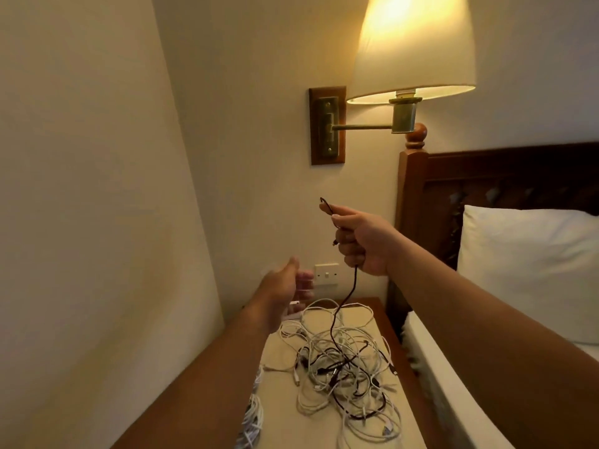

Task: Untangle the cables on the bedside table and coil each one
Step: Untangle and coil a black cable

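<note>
A tangle of white and dark cables (343, 371) lies on the bedside table (278, 354). My right hand (363, 241) is raised above the table and grips a dark cable (343, 309). A short loop of that cable sticks out above my thumb, and the rest hangs down into the tangle. My left hand (285, 286) hovers lower and to the left, blurred, with its fingers loosely curled and nothing in it. Coiled white cables (251, 419) lie at the table's left edge, partly hidden by my left forearm.
A lit wall lamp (411, 50) on a brass arm juts out above the table. A wall switch (326, 273) sits behind my left hand. The wooden headboard (486, 176), a white pillow (531, 270) and the mattress lie at the right. A wall closes off the left.
</note>
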